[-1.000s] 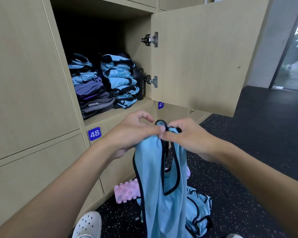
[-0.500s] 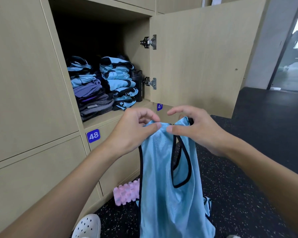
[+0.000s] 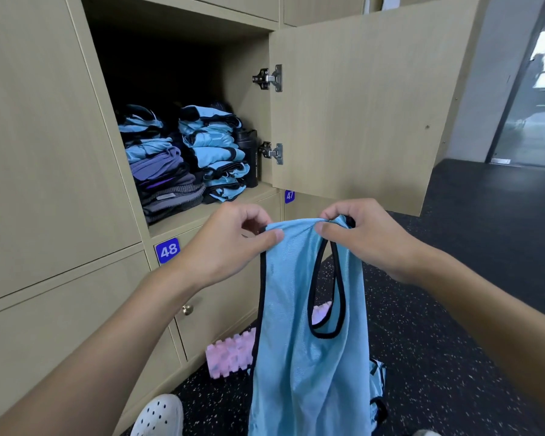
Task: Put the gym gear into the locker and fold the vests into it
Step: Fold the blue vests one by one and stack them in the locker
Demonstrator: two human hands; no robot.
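Below the open locker [image 3: 183, 221], at six o'clock from its shelf, one blue vest [image 3: 306, 325] hangs by its top edge, pinched between thumb and fingers of both the left hand [image 3: 230, 247] and the right hand [image 3: 372, 240]. A clean fold likely needs the shoulders matched and the mesh pulled flat before halving. Inside sit two folded stacks [image 3: 214, 152], with one dark bottle [image 3: 249, 158] at their three o'clock; one pink roller [image 3: 230, 354] lies on the floor.
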